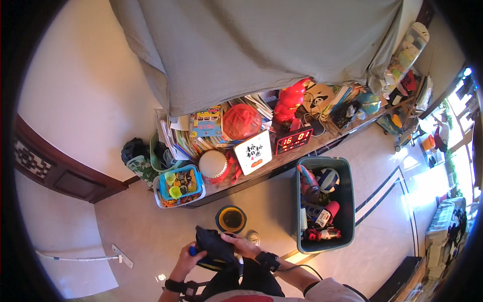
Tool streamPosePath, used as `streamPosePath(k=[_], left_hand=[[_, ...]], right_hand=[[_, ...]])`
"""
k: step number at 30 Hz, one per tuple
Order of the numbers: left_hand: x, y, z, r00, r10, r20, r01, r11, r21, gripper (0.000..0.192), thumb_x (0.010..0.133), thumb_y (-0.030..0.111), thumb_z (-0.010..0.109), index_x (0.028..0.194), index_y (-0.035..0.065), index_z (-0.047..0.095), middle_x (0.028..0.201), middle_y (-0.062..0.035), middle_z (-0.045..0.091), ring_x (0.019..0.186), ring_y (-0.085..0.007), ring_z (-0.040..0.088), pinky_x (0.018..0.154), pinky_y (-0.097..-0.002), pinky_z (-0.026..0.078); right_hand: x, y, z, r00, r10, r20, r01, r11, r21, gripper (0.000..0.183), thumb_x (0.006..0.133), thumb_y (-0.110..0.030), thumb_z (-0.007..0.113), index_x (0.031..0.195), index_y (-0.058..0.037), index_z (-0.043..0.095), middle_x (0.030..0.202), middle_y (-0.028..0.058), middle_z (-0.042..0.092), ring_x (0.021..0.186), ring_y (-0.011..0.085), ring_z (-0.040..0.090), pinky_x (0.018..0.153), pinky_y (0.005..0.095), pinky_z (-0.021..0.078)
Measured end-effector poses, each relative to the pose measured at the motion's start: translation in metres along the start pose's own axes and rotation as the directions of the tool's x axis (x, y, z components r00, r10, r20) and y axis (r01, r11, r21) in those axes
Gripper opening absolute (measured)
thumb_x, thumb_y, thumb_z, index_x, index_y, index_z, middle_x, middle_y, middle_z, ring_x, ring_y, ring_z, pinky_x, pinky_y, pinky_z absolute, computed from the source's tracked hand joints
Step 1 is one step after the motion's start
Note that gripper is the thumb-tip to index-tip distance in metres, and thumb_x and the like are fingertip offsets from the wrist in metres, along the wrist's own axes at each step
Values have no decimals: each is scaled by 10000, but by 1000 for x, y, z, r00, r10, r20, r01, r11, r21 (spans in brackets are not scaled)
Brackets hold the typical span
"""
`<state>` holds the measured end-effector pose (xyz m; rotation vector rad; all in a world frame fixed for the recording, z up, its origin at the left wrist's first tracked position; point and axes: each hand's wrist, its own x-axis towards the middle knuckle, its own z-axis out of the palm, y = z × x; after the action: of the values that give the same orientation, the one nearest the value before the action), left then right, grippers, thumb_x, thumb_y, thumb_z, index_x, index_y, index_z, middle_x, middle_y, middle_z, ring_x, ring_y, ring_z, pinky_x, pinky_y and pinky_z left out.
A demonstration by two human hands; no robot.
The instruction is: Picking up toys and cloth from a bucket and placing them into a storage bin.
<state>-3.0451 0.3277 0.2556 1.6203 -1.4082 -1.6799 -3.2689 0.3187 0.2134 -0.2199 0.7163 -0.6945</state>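
Note:
A black cloth item [216, 243], perhaps a bag or pouch, is stretched between my two hands just above my lap. My left hand [189, 260] grips its left side, and a small blue part [193, 251] shows by the thumb. On the far right side my right hand [243, 246] pinches the cloth between thumb and fingers. Yellow trim shows along the lower edge. Beyond the cloth, a round black-and-yellow bucket [231, 219] stands on the floor. Each of my wrists wears a black strap.
To the right stands a large dark bin [351, 211] with a ball and several toys inside. Ahead is a low wooden table [260, 174] bearing books, a drum [213, 164], a white sign [253, 153] and a digital clock [294, 140]. A tub of toys [180, 187] sits at left.

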Motion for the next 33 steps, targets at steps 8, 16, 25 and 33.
streamPosePath(k=[8, 16, 25, 33], left_hand=[[5, 40, 9, 977, 164, 136, -139, 974, -178, 201, 731, 46, 633, 923, 0, 594, 776, 5, 573, 724, -84, 523, 668, -223, 428], [-12, 33, 21, 933, 96, 346, -18, 975, -222, 319, 774, 147, 634, 1046, 6, 544, 923, -38, 557, 858, -114, 511, 784, -248, 413], [-22, 14, 43, 836, 278, 473, -220, 960, -175, 409, 620, 121, 772, 953, 27, 554, 884, -16, 568, 821, -105, 531, 747, -242, 437], [-41, 46, 97, 780, 263, 568, -136, 957, -257, 294, 649, 26, 720, 899, 40, 565, 847, 13, 562, 802, -76, 515, 740, -230, 420]], right_hand=[[-37, 30, -27, 936, -348, 53, 346, 878, -330, 393, 763, -154, 660, 1089, 10, 515, 1042, 61, 572, 945, 152, 540, 843, 280, 429], [-98, 26, 27, 868, -403, -290, 365, 914, -179, 349, 737, -56, 653, 1055, -9, 517, 970, 56, 577, 895, 165, 556, 773, 254, 447], [-146, 32, 71, 909, -358, -212, 190, 811, -554, 492, 695, -127, 703, 1120, 4, 491, 1015, 42, 572, 910, 120, 512, 834, 232, 383], [-223, 57, 12, 897, -428, -113, 410, 899, -152, 473, 702, -48, 659, 1134, 19, 477, 1055, 75, 559, 916, 165, 529, 817, 250, 412]])
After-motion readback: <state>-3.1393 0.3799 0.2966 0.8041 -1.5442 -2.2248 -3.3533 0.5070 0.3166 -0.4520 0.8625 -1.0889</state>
